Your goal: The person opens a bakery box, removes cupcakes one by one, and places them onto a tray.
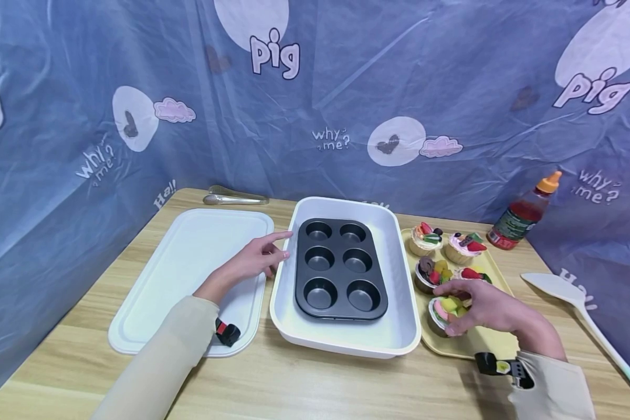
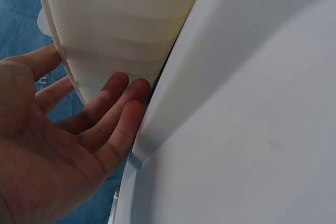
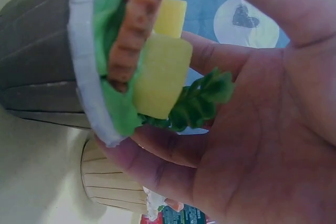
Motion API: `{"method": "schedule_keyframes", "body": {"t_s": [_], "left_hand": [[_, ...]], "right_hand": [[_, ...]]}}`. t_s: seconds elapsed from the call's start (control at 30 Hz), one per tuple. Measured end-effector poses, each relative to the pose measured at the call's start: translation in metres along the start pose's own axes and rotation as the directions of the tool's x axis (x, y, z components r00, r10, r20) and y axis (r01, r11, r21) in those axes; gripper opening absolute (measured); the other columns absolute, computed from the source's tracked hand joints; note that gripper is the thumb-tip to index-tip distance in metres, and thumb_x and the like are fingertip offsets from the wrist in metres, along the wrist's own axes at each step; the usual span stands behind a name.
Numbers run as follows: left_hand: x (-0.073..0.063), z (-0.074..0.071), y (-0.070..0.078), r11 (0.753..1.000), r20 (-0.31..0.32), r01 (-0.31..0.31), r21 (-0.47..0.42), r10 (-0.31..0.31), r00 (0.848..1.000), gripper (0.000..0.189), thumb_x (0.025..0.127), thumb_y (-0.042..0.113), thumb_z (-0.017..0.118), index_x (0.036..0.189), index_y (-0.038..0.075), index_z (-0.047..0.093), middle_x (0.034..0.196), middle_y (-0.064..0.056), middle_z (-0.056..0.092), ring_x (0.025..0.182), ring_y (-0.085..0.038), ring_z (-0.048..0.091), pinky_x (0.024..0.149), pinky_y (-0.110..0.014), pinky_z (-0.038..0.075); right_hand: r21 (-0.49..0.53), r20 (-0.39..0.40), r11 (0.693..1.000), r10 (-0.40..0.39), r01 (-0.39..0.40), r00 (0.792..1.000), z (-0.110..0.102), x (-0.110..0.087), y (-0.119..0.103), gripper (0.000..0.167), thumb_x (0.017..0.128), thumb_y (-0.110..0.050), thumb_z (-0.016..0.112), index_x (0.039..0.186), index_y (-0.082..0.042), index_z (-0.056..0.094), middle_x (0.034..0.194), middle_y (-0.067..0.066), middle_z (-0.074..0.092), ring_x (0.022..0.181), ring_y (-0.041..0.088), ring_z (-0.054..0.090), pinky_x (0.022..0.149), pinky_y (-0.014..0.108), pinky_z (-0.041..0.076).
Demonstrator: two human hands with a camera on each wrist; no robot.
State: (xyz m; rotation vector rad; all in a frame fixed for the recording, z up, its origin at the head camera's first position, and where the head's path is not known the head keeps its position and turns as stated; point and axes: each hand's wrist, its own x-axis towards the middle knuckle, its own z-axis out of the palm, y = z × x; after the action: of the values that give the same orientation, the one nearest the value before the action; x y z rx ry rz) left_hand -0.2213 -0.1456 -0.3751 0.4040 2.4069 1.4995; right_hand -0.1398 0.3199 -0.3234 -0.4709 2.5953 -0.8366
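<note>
My right hand [image 1: 485, 306] reaches over a toy cupcake [image 1: 439, 318] at the front left of the yellow tray [image 1: 490, 341], thumb and fingers around it. In the right wrist view the cupcake [image 3: 164, 74] shows a dark pleated cup, green cream, yellow cubes and a leaf. At the white basin's [image 1: 346, 344] left side is my left hand [image 1: 254, 256], its fingers loosely extended and touching or nearly touching the outer wall. The left wrist view shows this hand [image 2: 68, 140] holding nothing. Inside the basin lies a black muffin pan [image 1: 338, 262] whose cups hold nothing.
Several more cupcakes [image 1: 459, 256] stand on the yellow tray. Behind it is a red sauce bottle [image 1: 522, 216]; a long white spoon [image 1: 562, 289] lies at right. A white tray [image 1: 199, 233] is at left, with metal tongs [image 1: 233, 199] behind it.
</note>
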Motion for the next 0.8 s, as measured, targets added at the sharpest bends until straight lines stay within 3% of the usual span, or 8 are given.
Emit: {"method": "schedule_keyframes", "body": {"t_s": [0.27, 0.43, 0.57, 0.8], "left_hand": [[0.000, 0.000, 0.000, 1.000, 0.004, 0.000, 0.001, 0.000, 1.000, 0.055, 0.102, 0.025, 0.061, 0.154, 0.019, 0.043, 0.101, -0.015, 0.063, 0.074, -0.020, 0.064, 0.066, -0.032, 0.058], [-0.003, -0.002, -0.002, 1.000, 0.003, -0.001, 0.013, 0.001, 1.000, 0.056, 0.102, 0.026, 0.061, 0.154, 0.020, 0.043, 0.097, -0.014, 0.063, 0.072, -0.020, 0.064, 0.066, -0.033, 0.058], [-0.003, -0.002, -0.002, 1.000, 0.001, -0.007, 0.021, 0.007, 1.000, 0.055, 0.102, 0.027, 0.061, 0.154, 0.021, 0.043, 0.095, -0.014, 0.064, 0.071, -0.020, 0.065, 0.066, -0.033, 0.058], [0.001, 0.003, 0.005, 0.999, 0.011, -0.035, 0.034, 0.035, 0.999, 0.055, 0.103, 0.026, 0.060, 0.154, 0.022, 0.042, 0.099, -0.015, 0.064, 0.071, -0.019, 0.064, 0.067, -0.033, 0.058]], "right_hand": [[-0.070, -0.093, 0.997, 0.009, -0.015, 0.996, -0.004, -0.005, -0.003, 0.059, 0.077, -0.025, 0.088, 0.124, 0.001, 0.065, 0.119, 0.014, 0.067, 0.103, 0.018, 0.060, 0.081, 0.025, 0.053], [-0.073, -0.149, 0.997, 0.014, -0.025, 0.989, -0.005, -0.006, -0.011, 0.054, 0.085, -0.028, 0.082, 0.125, 0.003, 0.064, 0.119, 0.018, 0.068, 0.106, 0.027, 0.065, 0.077, 0.023, 0.054], [-0.091, -0.204, 0.996, -0.007, -0.012, 0.979, -0.008, -0.006, -0.021, 0.050, 0.089, -0.028, 0.078, 0.126, 0.003, 0.064, 0.117, 0.018, 0.070, 0.106, 0.031, 0.066, 0.076, 0.022, 0.054], [-0.181, -0.306, 0.983, -0.028, -0.030, 0.952, -0.017, -0.004, -0.041, 0.043, 0.090, -0.029, 0.078, 0.122, -0.002, 0.068, 0.116, 0.021, 0.071, 0.093, 0.026, 0.069, 0.070, 0.025, 0.052]]}}
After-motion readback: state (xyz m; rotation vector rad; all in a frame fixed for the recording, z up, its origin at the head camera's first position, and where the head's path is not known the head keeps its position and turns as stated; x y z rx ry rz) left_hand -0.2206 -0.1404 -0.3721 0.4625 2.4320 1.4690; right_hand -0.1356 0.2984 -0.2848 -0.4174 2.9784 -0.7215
